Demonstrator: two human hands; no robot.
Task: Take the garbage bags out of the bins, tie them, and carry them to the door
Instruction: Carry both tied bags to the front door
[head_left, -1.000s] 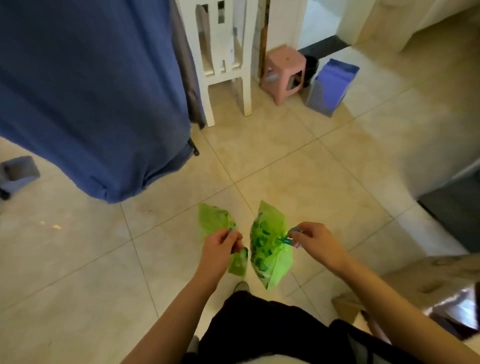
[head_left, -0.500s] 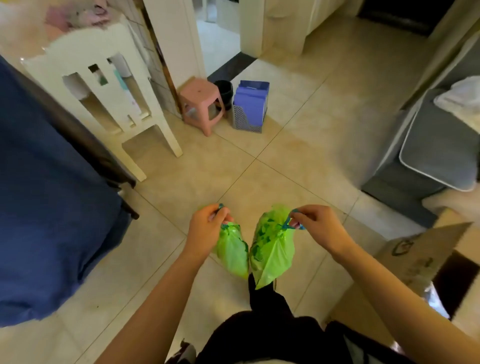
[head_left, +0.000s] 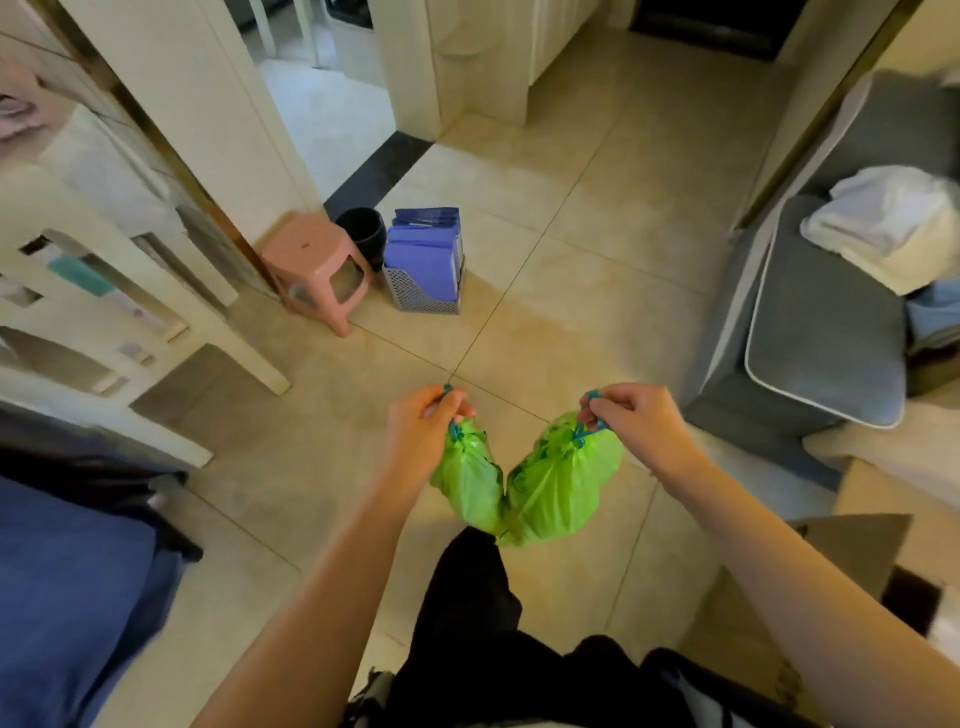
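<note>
Beige tiled floor (head_left: 571, 249) of a hallway, seen from above. At the right edge, a grey upholstered sofa (head_left: 821, 322) carrying a heap of white cloth (head_left: 893, 223); at the left, a white wooden chair frame (head_left: 171, 312). Against the far wall stand a pink plastic stool (head_left: 317, 265), a small black round bin (head_left: 363, 231) and a grey mesh file holder packed with blue folders (head_left: 423, 265).

Centre foreground: two small, bright green plastic garbage bags, both clear of the floor and touching at their lower ends. The left bag (head_left: 470, 483) hangs from the left hand (head_left: 421, 431), whose fingers are curled tight round its blue drawstring. The right bag (head_left: 561, 488), the fuller of the two, hangs from the right hand (head_left: 639, 421), which pinches its blue drawstring in the same way.

Both necks appear cinched shut, so the carrying stage is judged to be in hand. The bags look light, soft and thin-walled; the film would likely tear if gripped hard, so the gathered drawstring at the neck is the sound place to hold.
</note>
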